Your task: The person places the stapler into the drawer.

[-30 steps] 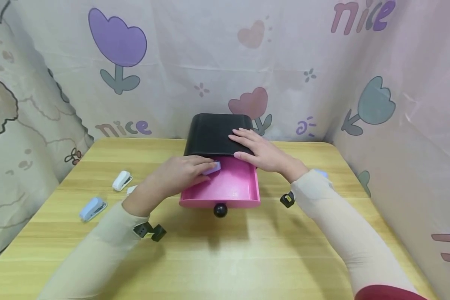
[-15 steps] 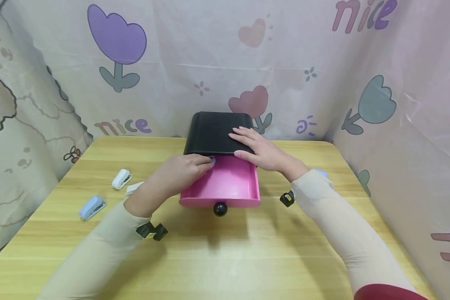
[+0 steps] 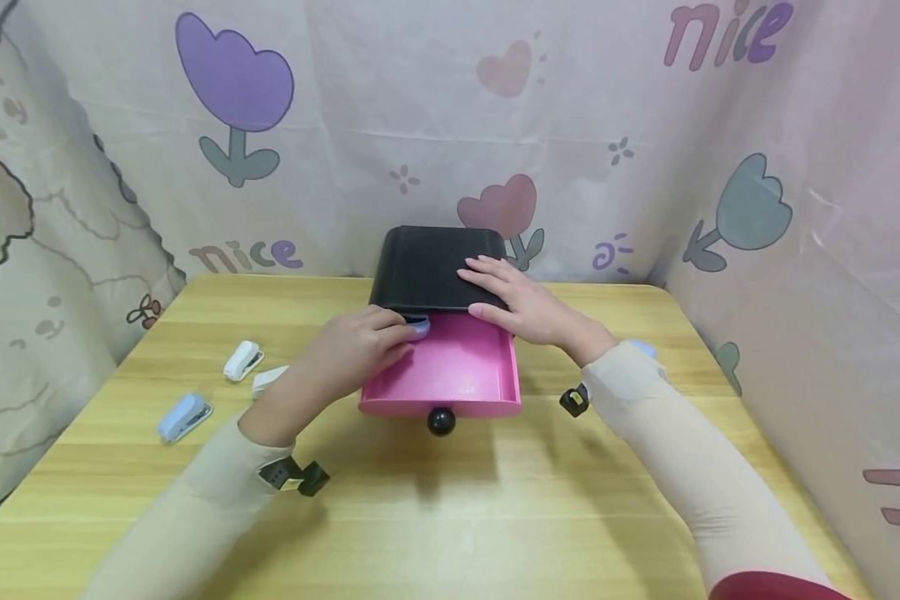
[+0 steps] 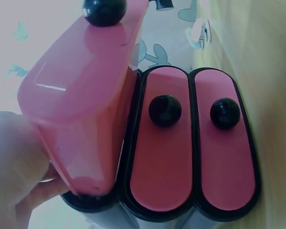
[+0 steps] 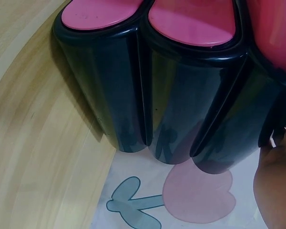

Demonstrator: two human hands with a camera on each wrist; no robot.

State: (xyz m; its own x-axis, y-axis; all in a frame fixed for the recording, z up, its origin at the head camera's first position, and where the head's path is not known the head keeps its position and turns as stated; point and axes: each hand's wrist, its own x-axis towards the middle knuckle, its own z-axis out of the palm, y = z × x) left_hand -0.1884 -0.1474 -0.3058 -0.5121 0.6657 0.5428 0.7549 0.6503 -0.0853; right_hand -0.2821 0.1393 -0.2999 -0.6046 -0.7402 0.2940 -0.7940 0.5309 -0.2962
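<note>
A black cabinet (image 3: 438, 267) stands at the back of the table, its pink top drawer (image 3: 465, 375) pulled out toward me. My left hand (image 3: 348, 350) reaches over the drawer's left side and pinches a small blue stapler (image 3: 421, 326) in the back left of the drawer, just below the cabinet's front edge. Fingers hide part of the stapler. My right hand (image 3: 521, 300) rests on the cabinet's top near its right front corner, fingers spread. In the left wrist view, two pushed-in drawers, the middle drawer (image 4: 162, 162) and the bottom drawer (image 4: 226, 162), show below the pulled-out one.
On the left of the table lie a white stapler (image 3: 243, 361), a second white stapler (image 3: 268, 380) partly behind my left wrist, and a light blue stapler (image 3: 185, 417). A blue object (image 3: 642, 347) shows behind my right sleeve. A printed curtain (image 3: 390, 100) hangs around the table.
The blue stapler moved back and left in the drawer, was mostly covered by the fingers half a second ago, and shows more now. My left hand drew slightly left; the right hand stayed put.
</note>
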